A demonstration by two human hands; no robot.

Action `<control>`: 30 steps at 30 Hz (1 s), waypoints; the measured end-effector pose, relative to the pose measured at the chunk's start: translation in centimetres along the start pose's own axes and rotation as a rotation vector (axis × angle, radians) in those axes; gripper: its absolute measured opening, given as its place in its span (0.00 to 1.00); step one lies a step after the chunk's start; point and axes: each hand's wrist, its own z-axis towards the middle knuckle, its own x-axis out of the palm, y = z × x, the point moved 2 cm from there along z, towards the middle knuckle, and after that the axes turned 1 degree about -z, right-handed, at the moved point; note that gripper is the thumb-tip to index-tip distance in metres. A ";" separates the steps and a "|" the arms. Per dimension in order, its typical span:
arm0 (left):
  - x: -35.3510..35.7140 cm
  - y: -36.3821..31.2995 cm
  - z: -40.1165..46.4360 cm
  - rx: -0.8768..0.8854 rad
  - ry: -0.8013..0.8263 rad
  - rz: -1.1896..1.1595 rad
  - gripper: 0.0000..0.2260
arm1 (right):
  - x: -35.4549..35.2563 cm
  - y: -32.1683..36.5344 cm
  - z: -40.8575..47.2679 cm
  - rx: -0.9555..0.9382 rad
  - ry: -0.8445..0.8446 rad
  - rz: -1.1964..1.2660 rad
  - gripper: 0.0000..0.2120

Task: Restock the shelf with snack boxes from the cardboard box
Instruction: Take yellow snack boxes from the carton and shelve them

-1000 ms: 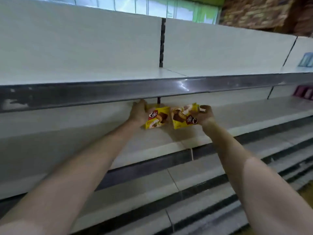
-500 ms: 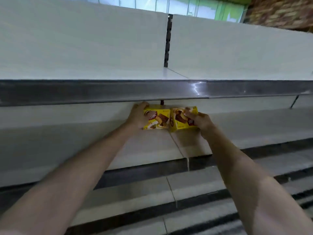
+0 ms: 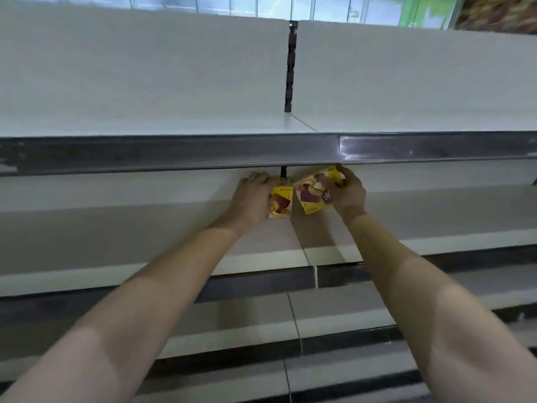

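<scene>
Under the upper shelf lip, the left hand [image 3: 252,199] grips one snack box [image 3: 281,204] standing on the shelf [image 3: 174,237], while the right hand [image 3: 347,194] has now tilted the second box [image 3: 315,193] off it, probably to reseat it alongside.

A shop: long tiered white retail shelves [image 3: 145,97].

Beyond the top edge, a row of pale glass panels [image 3: 261,4] runs across, a green surface [image 3: 421,13] sits toward the right, and a blurred brownish patterned patch [image 3: 499,10] fills the upper right corner.
</scene>
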 end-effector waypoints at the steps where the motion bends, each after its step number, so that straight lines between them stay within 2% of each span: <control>1: 0.0 -0.3 0.0 -0.011 0.006 0.008 0.22 | 0.0 0.0 0.2 0.004 -0.021 -0.022 0.27; 3: -0.1 -0.4 0.0 -0.049 0.019 0.008 0.21 | -0.3 0.2 0.4 0.002 -0.036 -0.076 0.29; 7: -0.3 -0.3 0.2 -0.061 0.019 0.006 0.21 | -0.7 0.9 0.6 -0.179 -0.006 -0.348 0.25; 14: -0.4 -0.7 0.6 -0.087 0.028 0.025 0.20 | 0.6 2.8 -0.3 -0.410 0.208 -0.623 0.25; 19: -0.5 -0.7 0.8 -0.087 0.034 0.026 0.20 | 3.1 -0.9 3.6 -0.374 0.249 -0.501 0.28; 20: -0.4 -0.6 0.9 -0.089 0.036 0.038 0.20 | 3.4 -1.6 4.4 -0.368 0.250 -0.480 0.27; 23: -0.4 -0.5 1.2 -0.100 0.034 0.082 0.20 | 1.8 2.4 1.6 -0.324 0.241 -0.384 0.15; 25: -0.5 -0.5 1.5 -0.109 0.043 0.097 0.21 | 1.5 2.7 1.4 -0.305 0.230 -0.390 0.12; 30: -0.3 -0.5 1.8 -0.094 0.075 0.123 0.23 | 1.7 2.1 1.1 -0.269 0.272 -0.421 0.21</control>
